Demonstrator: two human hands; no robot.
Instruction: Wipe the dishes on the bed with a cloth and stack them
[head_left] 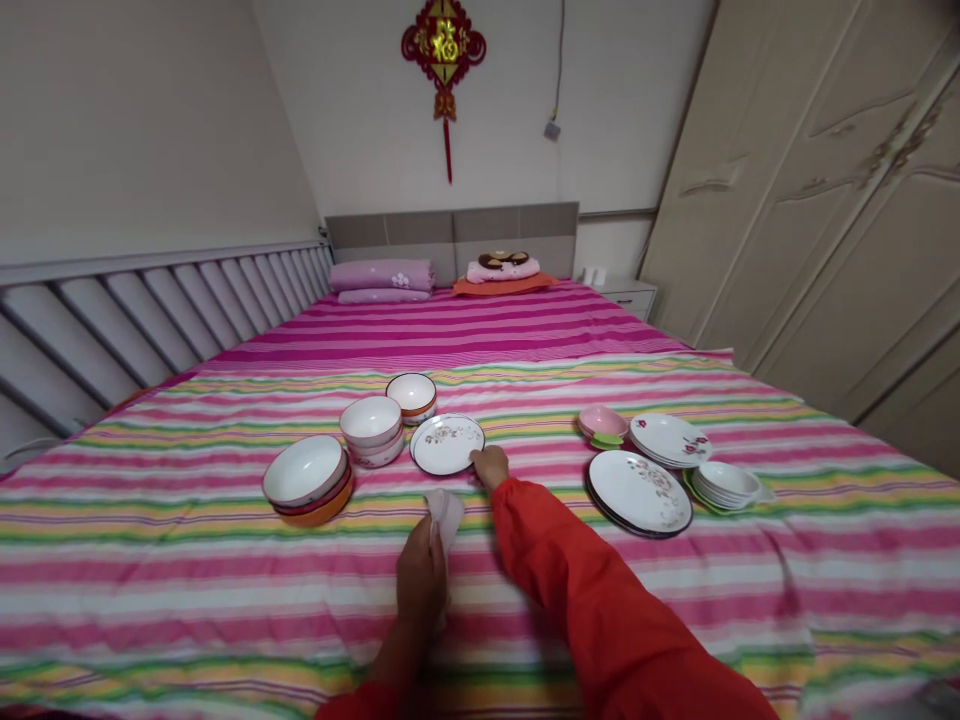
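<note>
My right hand (491, 467) grips the near right rim of a white plate (448, 445) with a dark edge and a brown flower print. Closer to me, my left hand (421, 575) is closed on a pale cloth (447, 512), part of which hangs down behind the fingers. Left of the plate stand stacked bowls: a large white bowl (306, 472) on orange and red ones, a pink-rimmed pair (371, 422), and a dark-rimmed bowl (411, 393) farther back. Whether more plates lie under the gripped one is hard to make out.
To the right are flowered plates (639, 493), more plates (669, 438), pink bowls (602, 421) and small white dishes (727, 481). Everything rests on a bed with a striped sheet (525, 575). A radiator (150, 330) runs along the left; a wardrobe (810, 220) stands right.
</note>
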